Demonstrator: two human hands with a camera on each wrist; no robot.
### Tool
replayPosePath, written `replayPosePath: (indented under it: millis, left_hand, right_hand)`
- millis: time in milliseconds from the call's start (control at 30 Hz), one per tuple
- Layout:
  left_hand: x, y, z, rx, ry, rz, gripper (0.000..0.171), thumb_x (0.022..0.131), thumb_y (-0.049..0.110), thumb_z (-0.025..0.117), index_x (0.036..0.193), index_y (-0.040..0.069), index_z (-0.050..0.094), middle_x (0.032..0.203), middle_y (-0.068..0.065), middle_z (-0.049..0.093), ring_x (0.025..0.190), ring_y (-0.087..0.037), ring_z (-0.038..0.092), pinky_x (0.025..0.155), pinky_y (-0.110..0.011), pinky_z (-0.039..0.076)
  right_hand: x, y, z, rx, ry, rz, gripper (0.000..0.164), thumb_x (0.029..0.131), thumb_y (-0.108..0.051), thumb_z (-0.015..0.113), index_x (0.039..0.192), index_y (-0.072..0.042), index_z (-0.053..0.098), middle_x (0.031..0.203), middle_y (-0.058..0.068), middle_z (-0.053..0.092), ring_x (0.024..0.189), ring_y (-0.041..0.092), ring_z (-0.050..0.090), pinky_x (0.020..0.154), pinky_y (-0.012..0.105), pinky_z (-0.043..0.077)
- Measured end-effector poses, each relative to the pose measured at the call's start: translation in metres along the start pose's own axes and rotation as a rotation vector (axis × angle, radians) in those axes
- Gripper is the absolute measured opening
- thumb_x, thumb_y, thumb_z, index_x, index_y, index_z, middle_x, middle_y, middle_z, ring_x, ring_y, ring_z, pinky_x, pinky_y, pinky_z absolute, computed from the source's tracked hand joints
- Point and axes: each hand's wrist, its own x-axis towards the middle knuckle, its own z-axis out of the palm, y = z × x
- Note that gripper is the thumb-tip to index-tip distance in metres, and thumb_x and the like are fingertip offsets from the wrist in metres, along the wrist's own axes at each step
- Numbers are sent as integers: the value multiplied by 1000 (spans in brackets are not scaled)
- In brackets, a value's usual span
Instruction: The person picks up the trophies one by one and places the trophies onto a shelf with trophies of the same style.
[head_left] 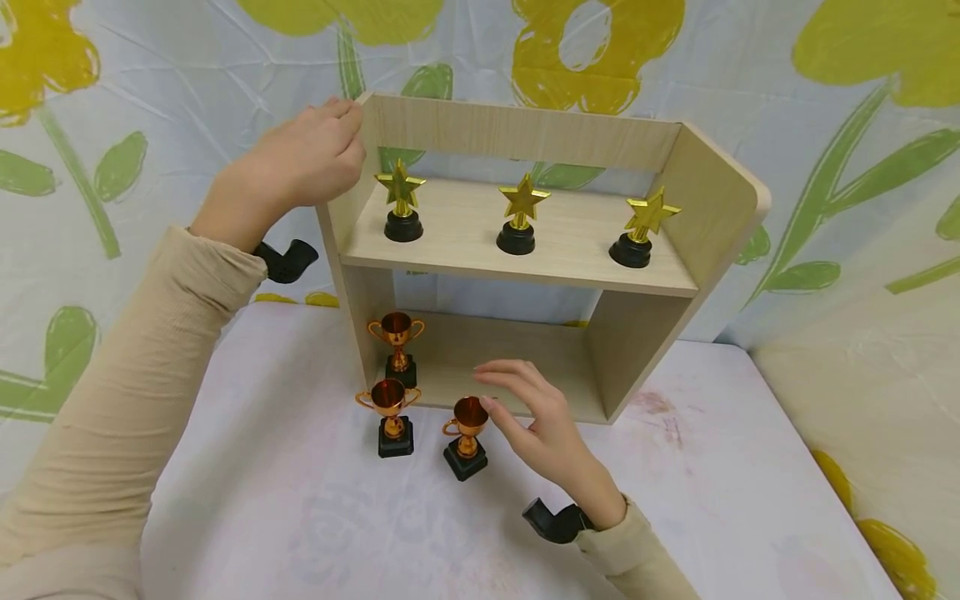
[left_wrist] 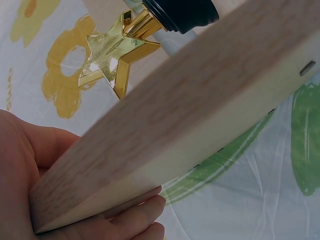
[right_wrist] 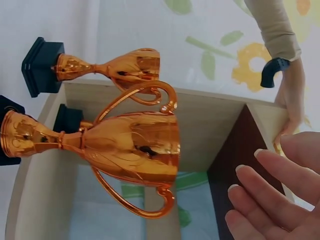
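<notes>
My left hand (head_left: pixel 311 154) grips the left side panel of a small wooden shelf (head_left: pixel 525 129) near its top. In the left wrist view, the thumb lies on one face of the panel (left_wrist: pixel 150 120) and the fingers on the other. My right hand (head_left: pixel 536 417) is beside a copper-coloured trophy cup (head_left: pixel 468 417) on a black base, fingers extended; the right wrist view shows these fingers (right_wrist: pixel 270 200) apart from the cup (right_wrist: pixel 135 145). A second trophy cup (head_left: pixel 390 400) stands on the table to its left, and a third trophy cup (head_left: pixel 397 333) stands at the left of the lower compartment.
On the upper board stand three gold star trophies, at left (head_left: pixel 402 200), middle (head_left: pixel 519 212) and right (head_left: pixel 641 225). A white cloth covers the table (head_left: pixel 300 517). Behind the shelf hangs a flower-print cloth (head_left: pixel 172 75). Each wrist carries a black camera mount (head_left: pixel 288 260).
</notes>
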Motion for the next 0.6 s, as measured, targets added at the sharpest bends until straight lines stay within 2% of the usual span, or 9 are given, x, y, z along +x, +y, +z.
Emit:
replayPosePath:
  millis: [167, 400, 600]
  left_hand:
    - [-1, 0, 0, 0, -3, -5, 60, 101, 18, 9, 155, -8, 7, 163, -23, 5, 150, -40, -1, 124, -47, 0]
    - [-1, 1, -1, -1, 2, -3, 60, 101, 18, 10, 155, -8, 9, 163, -23, 7, 150, -40, 1, 124, -48, 1]
    - [-1, 0, -1, -7, -7, -2, 61, 100, 18, 10, 155, -8, 9, 163, -22, 6, 150, -39, 0, 124, -47, 1]
  right_hand:
    - [-2, 5, 3, -3, -33, 25, 33, 90, 0, 68, 122, -9, 68, 124, 8, 64, 116, 24, 58, 105, 39, 45]
    - [-6, 11, 6, -14, -107, 83, 33, 92, -7, 69, 125, -12, 66, 128, 2, 62, 121, 22, 55, 102, 37, 47]
    - [-7, 15, 6, -23, -164, 143, 36, 91, -17, 73, 127, -16, 65, 130, 0, 60, 122, 19, 53, 102, 40, 48]
